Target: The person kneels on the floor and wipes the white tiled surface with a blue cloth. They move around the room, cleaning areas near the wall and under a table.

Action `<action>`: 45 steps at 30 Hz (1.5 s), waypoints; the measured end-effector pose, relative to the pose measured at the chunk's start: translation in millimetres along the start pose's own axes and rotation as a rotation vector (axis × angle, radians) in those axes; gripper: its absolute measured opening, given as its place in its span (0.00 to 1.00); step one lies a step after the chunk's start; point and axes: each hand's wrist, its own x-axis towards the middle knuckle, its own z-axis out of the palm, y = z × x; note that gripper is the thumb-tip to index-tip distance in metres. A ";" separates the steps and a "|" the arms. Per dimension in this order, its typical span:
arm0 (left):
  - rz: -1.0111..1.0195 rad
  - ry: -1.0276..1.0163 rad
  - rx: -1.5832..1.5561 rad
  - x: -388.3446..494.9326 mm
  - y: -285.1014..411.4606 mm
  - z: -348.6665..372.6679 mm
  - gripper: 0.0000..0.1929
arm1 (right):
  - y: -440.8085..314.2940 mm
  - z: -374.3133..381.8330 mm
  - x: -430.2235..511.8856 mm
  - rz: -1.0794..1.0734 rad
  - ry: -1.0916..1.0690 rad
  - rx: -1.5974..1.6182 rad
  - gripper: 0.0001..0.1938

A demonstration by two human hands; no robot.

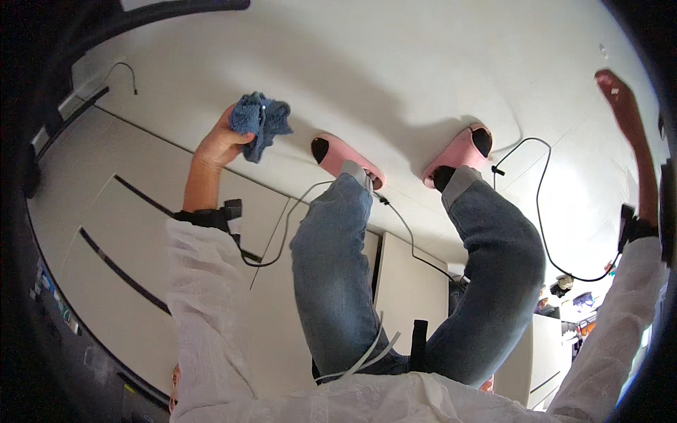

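Note:
A crumpled blue cloth is gripped in my left hand, raised above the pale floor at the left of the view. My right hand is stretched out far to the right, near the picture's rim; nothing can be made out in it, and its fingers are too foreshortened to read. Both wrists wear black bands with black cables. Between the arms are my legs in blue jeans, with pink slippers on the feet.
White cabinet fronts with dark handle strips stand at the left. Black cables loop beside both legs. A thin cable lies at the upper left. Several small, blurred items are at the lower right, beside a white cabinet.

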 end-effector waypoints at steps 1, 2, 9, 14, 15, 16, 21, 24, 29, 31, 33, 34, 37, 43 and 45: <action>0.073 0.000 -0.161 -14.7 6.6 12.8 0.40 | -2.8 -1.3 -21.9 0.080 -0.021 0.020 0.10; 0.118 -0.113 -0.238 -25.4 15.2 25.7 0.39 | -5.4 -3.7 -45.0 0.159 -0.042 0.042 0.10; 0.321 -0.319 -0.510 -98.1 51.9 117.5 0.35 | -18.3 -28.4 -185.2 0.288 0.083 0.384 0.06; 0.439 -0.570 -0.634 -174.2 115.8 188.0 0.31 | -31.3 -100.0 -262.0 0.415 0.248 0.387 0.07; 0.454 -0.540 -0.599 -191.2 132.5 205.9 0.30 | -34.1 -115.3 -275.0 0.450 0.278 0.437 0.08; 0.483 -0.522 -0.656 -207.0 147.5 225.6 0.30 | -37.3 -130.1 -287.9 0.474 0.301 0.401 0.08; 0.588 -0.293 -0.483 -274.2 229.9 306.8 0.26 | -62.8 -195.8 -334.5 0.543 0.444 0.659 0.06; 0.601 -0.375 -0.565 -305.1 272.3 339.2 0.25 | -94.3 -243.5 -349.4 0.559 0.499 0.674 0.07; 0.618 -0.628 -0.655 -318.0 352.3 393.1 0.26 | -125.1 -328.1 -319.0 0.532 0.593 0.703 0.08; 0.633 -0.698 -0.742 -309.1 381.5 418.8 0.27 | -126.2 -359.3 -294.4 0.496 0.611 0.698 0.08; 0.670 -0.785 -0.729 -305.3 415.1 430.9 0.27 | -134.6 -394.2 -271.2 0.426 0.634 0.711 0.08; 0.677 -0.805 -0.713 -299.0 425.5 436.1 0.27 | -135.6 -404.8 -260.2 0.411 0.665 0.659 0.09; 0.657 -0.884 -0.721 -272.4 490.6 464.7 0.27 | -126.9 -459.4 -214.9 0.460 0.688 0.654 0.10; 0.519 -1.029 -0.683 -245.2 583.1 533.1 0.26 | -97.5 -530.3 -182.4 0.480 0.761 0.667 0.09; 0.461 -1.084 -0.683 -234.4 611.7 558.5 0.24 | -80.6 -545.0 -180.3 0.524 0.792 0.669 0.09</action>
